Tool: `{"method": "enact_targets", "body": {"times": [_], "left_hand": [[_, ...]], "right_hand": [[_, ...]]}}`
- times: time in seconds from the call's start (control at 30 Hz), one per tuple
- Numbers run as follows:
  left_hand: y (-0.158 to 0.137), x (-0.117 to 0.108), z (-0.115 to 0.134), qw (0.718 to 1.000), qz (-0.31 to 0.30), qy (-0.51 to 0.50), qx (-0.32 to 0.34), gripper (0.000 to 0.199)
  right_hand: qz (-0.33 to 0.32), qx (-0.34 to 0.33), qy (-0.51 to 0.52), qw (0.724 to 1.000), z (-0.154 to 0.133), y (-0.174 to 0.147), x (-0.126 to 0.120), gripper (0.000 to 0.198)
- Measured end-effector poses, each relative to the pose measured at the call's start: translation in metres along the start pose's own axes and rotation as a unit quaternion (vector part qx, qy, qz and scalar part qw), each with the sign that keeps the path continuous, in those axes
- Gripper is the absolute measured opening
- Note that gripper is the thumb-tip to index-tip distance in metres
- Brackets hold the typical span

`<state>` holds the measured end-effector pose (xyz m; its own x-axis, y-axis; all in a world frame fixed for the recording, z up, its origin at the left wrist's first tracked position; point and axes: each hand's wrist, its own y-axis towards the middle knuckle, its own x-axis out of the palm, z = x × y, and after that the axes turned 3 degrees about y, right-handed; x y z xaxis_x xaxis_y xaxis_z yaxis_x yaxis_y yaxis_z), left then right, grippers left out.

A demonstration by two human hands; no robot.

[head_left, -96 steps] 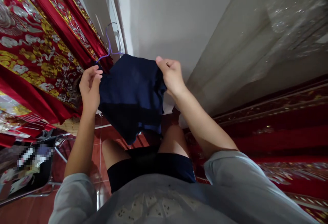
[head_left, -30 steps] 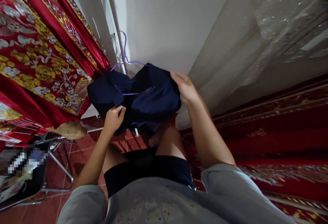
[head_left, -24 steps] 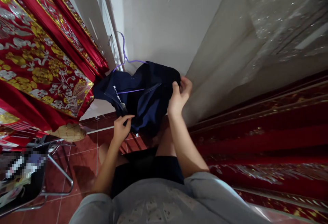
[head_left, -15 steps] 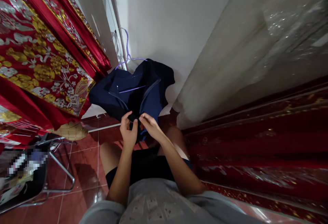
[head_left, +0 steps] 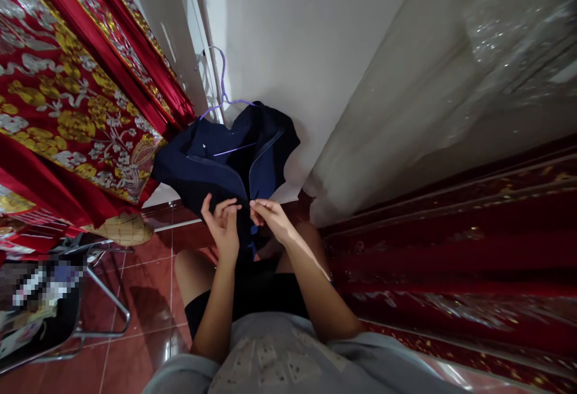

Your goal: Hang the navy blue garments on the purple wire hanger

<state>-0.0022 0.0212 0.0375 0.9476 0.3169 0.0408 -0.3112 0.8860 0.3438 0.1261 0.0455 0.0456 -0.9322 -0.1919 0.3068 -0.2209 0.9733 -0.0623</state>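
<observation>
A dark navy zip jacket hangs by its shoulders on a purple hanger against the wall, its neck gaping and its front edges converging low down. At that lower front my left hand pinches the fabric between thumb and fingers, the index finger lifted away. My right hand pinches the other front edge where the two sides meet, fingers curled together. The small part between my fingertips is too tiny to make out. The jacket's lower hem drops between my knees, partly hidden by my hands.
Red embroidered cloth hangs at the left, over a black metal-framed chair with items on it. Plastic-covered material and dark red cloth crowd the right. Red tiles cover the floor.
My hands have come closer together at the jacket's front, and its two front edges now nearly meet. The jacket has shifted slightly left, its neck opening narrower.
</observation>
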Motion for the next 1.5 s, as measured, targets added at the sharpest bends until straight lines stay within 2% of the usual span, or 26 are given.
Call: {"method": "enact_targets", "body": {"times": [0.13, 0.23, 0.3, 0.4, 0.47, 0.53, 0.6, 0.7, 0.77, 0.83, 0.93, 1.03, 1.07, 1.17, 1.27, 1.33, 1.4, 1.5], "left_hand": [[-0.001, -0.004, -0.020, 0.998, -0.063, 0.006, -0.020, 0.054], [0.000, -0.005, -0.032, 0.993, -0.100, 0.045, -0.035, 0.031], [0.002, -0.005, -0.033, 0.990, -0.123, 0.041, -0.053, 0.022], [0.006, -0.004, -0.028, 0.986, -0.146, 0.032, -0.071, 0.021], [0.008, -0.003, -0.025, 0.985, -0.153, 0.057, -0.053, 0.017], [0.010, -0.003, -0.024, 0.984, -0.142, 0.101, -0.021, 0.013], [0.009, -0.002, -0.027, 0.981, -0.131, 0.145, 0.007, 0.010], [0.008, 0.002, -0.034, 0.974, -0.131, 0.180, 0.039, 0.008], [0.010, 0.004, -0.033, 0.970, -0.138, 0.191, 0.054, 0.008], [0.018, 0.006, -0.026, 0.965, -0.157, 0.197, 0.071, 0.010], [0.046, 0.007, 0.001, 0.962, -0.162, 0.180, 0.122, 0.014], [0.086, 0.006, 0.044, 0.958, -0.104, 0.177, 0.202, 0.035], [0.100, 0.006, 0.058, 0.949, -0.101, 0.192, 0.230, 0.038], [0.130, 0.007, 0.092, 0.914, -0.129, 0.250, 0.292, 0.031], [0.139, 0.010, 0.108, 0.890, -0.151, 0.278, 0.328, 0.026], [0.136, 0.010, 0.113, 0.890, -0.140, 0.274, 0.336, 0.024], [0.134, 0.008, 0.117, 0.899, -0.103, 0.262, 0.334, 0.023], [0.146, -0.007, 0.119, 0.926, -0.008, 0.218, 0.308, 0.024]], "right_hand": [[-0.029, 0.024, 0.001, 0.999, -0.004, 0.001, -0.001, 0.037], [-0.033, 0.032, -0.019, 0.999, -0.004, 0.003, 0.000, 0.031], [-0.038, 0.035, -0.048, 0.997, -0.005, 0.006, -0.001, 0.029], [-0.076, 0.042, -0.085, 0.993, -0.016, 0.016, -0.003, 0.027], [-0.075, 0.042, -0.081, 0.993, -0.033, 0.029, -0.001, 0.026], [-0.039, 0.021, -0.062, 0.997, -0.058, 0.048, 0.003, 0.024], [0.006, -0.030, -0.038, 0.999, -0.091, 0.071, 0.008, 0.025], [0.031, -0.112, -0.009, 0.993, -0.140, 0.099, 0.017, 0.028], [0.029, -0.139, -0.003, 0.990, -0.161, 0.106, 0.024, 0.027], [0.021, -0.156, -0.009, 0.988, -0.170, 0.101, 0.030, 0.028], [0.003, -0.163, -0.032, 0.986, -0.164, 0.084, 0.033, 0.031], [-0.013, -0.156, -0.059, 0.986, -0.156, 0.069, 0.029, 0.033], [-0.017, -0.157, -0.066, 0.985, -0.155, 0.066, 0.027, 0.034], [-0.022, -0.182, -0.092, 0.979, -0.156, 0.060, 0.025, 0.034], [-0.012, -0.223, -0.127, 0.966, -0.152, 0.062, 0.025, 0.032], [0.011, -0.243, -0.163, 0.956, -0.138, 0.068, 0.024, 0.029], [0.031, -0.230, -0.215, 0.949, -0.115, 0.075, 0.021, 0.025], [0.022, -0.153, -0.258, 0.954, -0.077, 0.081, 0.014, 0.024]]}}
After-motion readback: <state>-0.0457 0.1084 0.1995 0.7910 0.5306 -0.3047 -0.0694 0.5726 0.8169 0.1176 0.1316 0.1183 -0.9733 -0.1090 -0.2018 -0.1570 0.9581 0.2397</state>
